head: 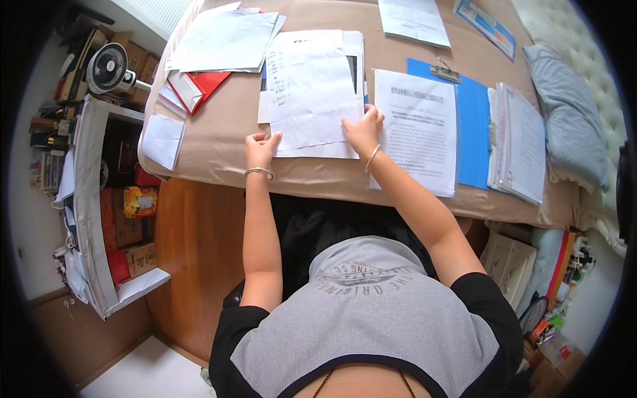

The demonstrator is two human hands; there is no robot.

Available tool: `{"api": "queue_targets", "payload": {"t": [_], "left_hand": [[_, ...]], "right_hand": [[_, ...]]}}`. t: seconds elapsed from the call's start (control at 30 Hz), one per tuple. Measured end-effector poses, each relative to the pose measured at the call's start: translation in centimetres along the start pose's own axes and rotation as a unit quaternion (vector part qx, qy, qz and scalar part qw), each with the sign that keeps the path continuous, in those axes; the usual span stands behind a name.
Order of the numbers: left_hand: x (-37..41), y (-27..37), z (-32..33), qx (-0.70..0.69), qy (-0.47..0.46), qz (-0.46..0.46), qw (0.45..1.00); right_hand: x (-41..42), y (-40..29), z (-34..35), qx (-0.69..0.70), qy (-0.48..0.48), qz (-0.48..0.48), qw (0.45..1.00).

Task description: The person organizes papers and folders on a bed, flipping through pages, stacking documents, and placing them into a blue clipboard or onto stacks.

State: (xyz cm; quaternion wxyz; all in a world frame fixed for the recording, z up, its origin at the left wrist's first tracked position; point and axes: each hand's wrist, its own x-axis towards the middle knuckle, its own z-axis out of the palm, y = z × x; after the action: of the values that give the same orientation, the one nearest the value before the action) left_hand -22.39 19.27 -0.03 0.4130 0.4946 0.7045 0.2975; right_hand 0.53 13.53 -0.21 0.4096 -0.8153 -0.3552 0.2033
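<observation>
My left hand [263,147] grips the lower left corner of a stack of white paper sheets [313,94], thumb on top. My right hand [365,128] is at the lower right edge of the same sheets, its thumb on the paper. The top sheet bears writing along its left side; more sheets and a dark-printed item stick out beneath. Just right of my right hand lies a printed document in a clear sleeve [418,134], partly over a blue clipboard folder [473,134]. The fingers under the paper are partly hidden.
The bed [209,159] bears loose papers [224,42], a red folder [211,87], a folded paper [163,141], a clipped paper stack [520,139] and another document [415,20]. A blue pillow [567,114] lies at right. A fan [108,67] and shelving [92,199] stand at left.
</observation>
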Motion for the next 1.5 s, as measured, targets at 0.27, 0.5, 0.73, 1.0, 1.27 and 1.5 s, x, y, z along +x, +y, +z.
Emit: {"api": "queue_targets", "payload": {"t": [0.27, 0.5, 0.73, 1.0, 1.27, 1.5], "left_hand": [[-3.6, -2.2, -6.1, -0.112, -0.393, -0.081, 0.909], [-0.7, -4.2, -4.0, -0.239, -0.334, -0.153, 0.899], [-4.6, 0.4, -3.1, -0.189, -0.250, -0.031, 0.949], [-10.1, 11.9, 2.9, -0.284, -0.158, 0.231, 0.917], [-12.1, 18.3, 9.5, -0.274, -0.238, 0.340, 0.868], [-13.0, 20.5, 11.0, -0.196, -0.269, 0.332, 0.883]], "right_hand": [[-4.5, 1.9, -3.9, 0.172, -0.161, 0.107, 0.966], [-4.1, 1.3, -5.2, 0.282, -0.399, 0.254, 0.835], [-5.8, 1.8, -2.6, 0.172, -0.222, -0.055, 0.958], [-1.6, -2.5, -15.6, 0.256, 0.000, -0.249, 0.934], [1.8, -0.7, -24.5, 0.290, 0.019, -0.181, 0.940], [3.8, 2.8, -26.1, 0.275, -0.068, -0.157, 0.946]]}}
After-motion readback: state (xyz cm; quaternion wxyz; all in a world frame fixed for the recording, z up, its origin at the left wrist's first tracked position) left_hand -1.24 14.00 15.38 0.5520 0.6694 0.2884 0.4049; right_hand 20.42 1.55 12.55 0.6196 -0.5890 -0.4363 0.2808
